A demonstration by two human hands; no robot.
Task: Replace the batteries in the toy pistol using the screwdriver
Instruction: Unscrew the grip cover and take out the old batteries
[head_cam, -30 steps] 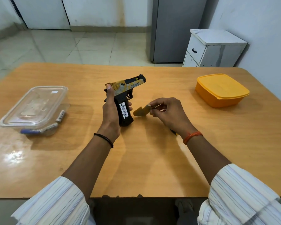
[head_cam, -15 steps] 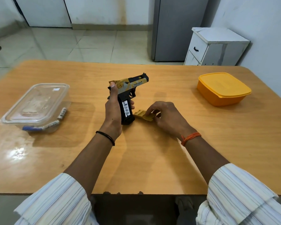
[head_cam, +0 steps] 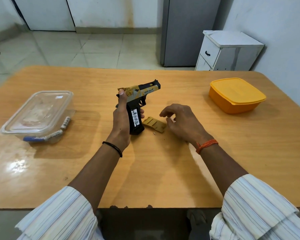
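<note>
Toy pistol: the toy pistol (head_cam: 139, 99) stands grip-down near the middle of the tabletop (head_cam: 163, 170), muzzle pointing toward the far right corner.
Left hand: the left hand (head_cam: 122, 122) is wrapped round the grip from behind, thumb up along the gold slide, holding the pistol steady.
Battery bay: the side of the grip is uncovered, and two white-labelled batteries (head_cam: 135, 117) sit inside it.
Cover: the gold battery cover (head_cam: 154, 125) lies flat on the tabletop just right of the grip's base, touching neither hand.
Screw: a tiny pale speck (head_cam: 154, 133) beside the cover is probably the removed screw, though it is too small to be sure.
Right hand: the right hand (head_cam: 182, 123) hovers just right of the cover, fingers loosely curled and clamped on nothing that can be made out; a thin pale sliver shows at the fingertips.
Screwdriver: not clearly in view; it may be under the right hand.
Spare batteries: cells lie in the clear lidded container (head_cam: 38, 115) near the left edge.
Done: cover unscrewed and taken off.
Left: pull the old cells, fit new ones, refit and screw the cover.
</note>
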